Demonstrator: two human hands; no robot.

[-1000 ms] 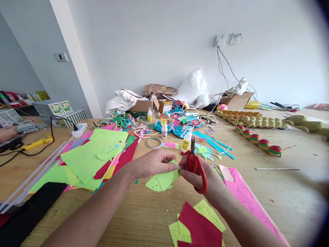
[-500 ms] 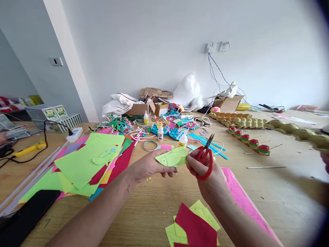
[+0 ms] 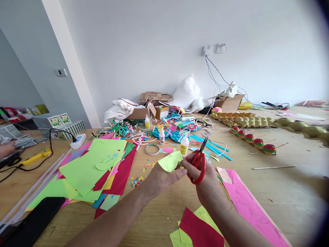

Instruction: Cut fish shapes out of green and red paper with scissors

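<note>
My left hand (image 3: 164,180) is closed on a light green paper cutout (image 3: 170,161) with pencil lines on it. Red-handled scissors (image 3: 197,169) rest in my right hand (image 3: 209,185), their dark blades pointing up and away from the paper. The right thumb and fingertips meet the cutout's right end, close to the left fingers. Whether they also pinch it is hard to see. Below my hands, red and yellow-green paper pieces (image 3: 200,228) lie stacked on the table (image 3: 144,219).
Coloured paper sheets (image 3: 84,168) are piled at the left, near a black phone-like object (image 3: 33,219). Ahead stand a glue bottle (image 3: 184,145) and a tape roll (image 3: 152,149). Pink paper (image 3: 246,199) lies at the right, with egg-carton strips (image 3: 254,121) farther back. Another person's hand (image 3: 7,150) shows far left.
The cutout has turned and tilted in my left hand, and its outline is now foreshortened. My left thumb has come across towards the right fingers. The view has shifted slightly.
</note>
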